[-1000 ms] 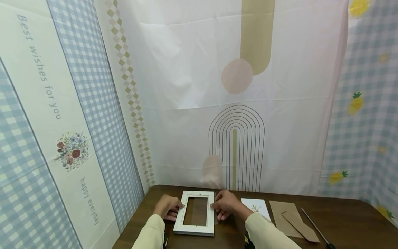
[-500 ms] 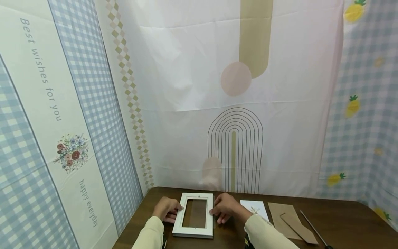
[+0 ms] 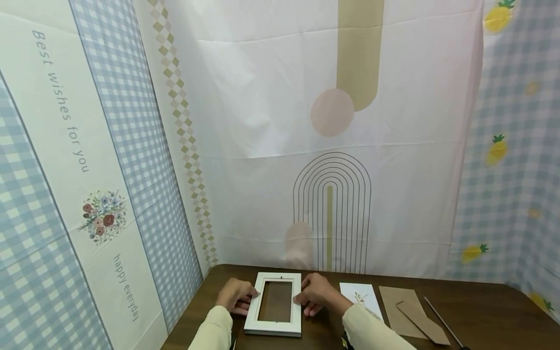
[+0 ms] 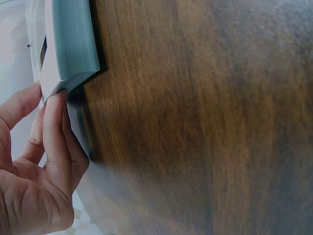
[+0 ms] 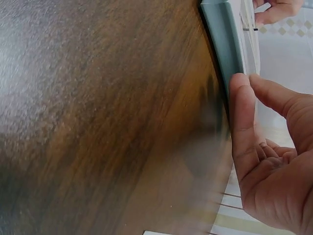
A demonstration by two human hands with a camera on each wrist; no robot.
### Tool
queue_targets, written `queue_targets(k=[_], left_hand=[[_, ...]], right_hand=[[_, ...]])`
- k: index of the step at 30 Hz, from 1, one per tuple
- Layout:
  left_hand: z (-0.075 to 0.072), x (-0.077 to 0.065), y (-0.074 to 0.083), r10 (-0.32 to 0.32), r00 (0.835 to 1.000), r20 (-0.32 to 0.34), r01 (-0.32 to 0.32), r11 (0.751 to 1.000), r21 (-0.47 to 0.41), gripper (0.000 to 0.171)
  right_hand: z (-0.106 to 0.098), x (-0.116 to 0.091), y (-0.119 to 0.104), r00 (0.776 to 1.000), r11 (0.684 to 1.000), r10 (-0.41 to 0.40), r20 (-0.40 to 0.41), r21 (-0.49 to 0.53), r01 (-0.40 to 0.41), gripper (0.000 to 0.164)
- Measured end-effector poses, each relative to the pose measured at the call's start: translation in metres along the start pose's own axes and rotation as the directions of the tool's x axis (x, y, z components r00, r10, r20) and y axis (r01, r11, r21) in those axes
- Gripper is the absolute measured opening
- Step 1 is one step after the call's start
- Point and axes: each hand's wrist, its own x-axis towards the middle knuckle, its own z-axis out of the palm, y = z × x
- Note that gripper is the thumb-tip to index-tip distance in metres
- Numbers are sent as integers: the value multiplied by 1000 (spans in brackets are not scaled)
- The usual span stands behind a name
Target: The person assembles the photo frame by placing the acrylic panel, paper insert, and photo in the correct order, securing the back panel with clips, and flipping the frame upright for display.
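While both hands grip it, one white rectangular picture frame [image 3: 272, 327], centre opening exposed, lies at or just above a dark wood-grain tabletop [image 3: 325, 328]; which, cannot be told. Left hand [image 3: 236, 294]: pinching the left rail, thumb on its face. Right hand [image 3: 318, 290]: pinching the right rail, likewise. Risk, as judged: narrow fingertip holds, if raised unevenly, could tilt the frame and let one side slip and knock the wood. Head view only: whole opening, plant print on white card [image 3: 358, 294], brown backing board [image 3: 393, 302], probable screwdriver [image 3: 442, 318]. Wrist views only: outer side walls, fingertips against them.
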Motion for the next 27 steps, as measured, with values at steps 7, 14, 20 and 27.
queue_targets(k=[7, 14, 20, 27], left_hand=[[1, 2, 2, -14, 1000, -8, 14, 1000, 10, 17], [1, 1, 2, -27, 1000, -10, 27, 1000, 7, 17], [1, -4, 2, -17, 1000, -11, 17, 1000, 1, 17], [1, -8, 3, -2, 1000, -5, 2, 1000, 2, 18]], right_hand=[[2, -1, 0, 1000, 1000, 1, -17, -11, -1, 47], [6, -2, 0, 1000, 1000, -7, -31, -19, 6, 48], [10, -3, -2, 999, 1000, 9, -45, -12, -10, 49], [15, -1, -4, 997, 999, 41, -62, -13, -41, 53]])
